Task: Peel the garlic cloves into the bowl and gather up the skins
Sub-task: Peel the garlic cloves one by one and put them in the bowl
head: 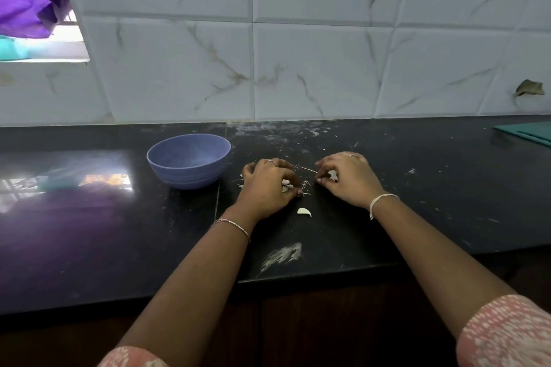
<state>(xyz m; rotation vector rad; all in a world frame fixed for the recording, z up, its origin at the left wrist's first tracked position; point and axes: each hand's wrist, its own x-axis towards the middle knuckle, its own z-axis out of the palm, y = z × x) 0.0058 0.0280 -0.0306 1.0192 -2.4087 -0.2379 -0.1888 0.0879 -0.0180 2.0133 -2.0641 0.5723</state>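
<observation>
While one peeled garlic clove [304, 212] lies on table [417, 188] between wrists, outside bowl [188, 161], I log step: gathering skins. Left hand [268, 185] curled round white skins [286, 186]; right hand [348, 179] pinches skin scrap [332, 175]. Next, I judge: clove into bowl, loose flecks swept together. Table black, glossy, dust-smeared; marbled wall tiles [313, 68] behind; teal board [527, 134] far right.

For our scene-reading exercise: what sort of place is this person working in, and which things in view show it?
Most likely a home kitchen: a dark stone counter backed by marbled wall tiles, with a blue bowl and a garlic clove on it.
</observation>
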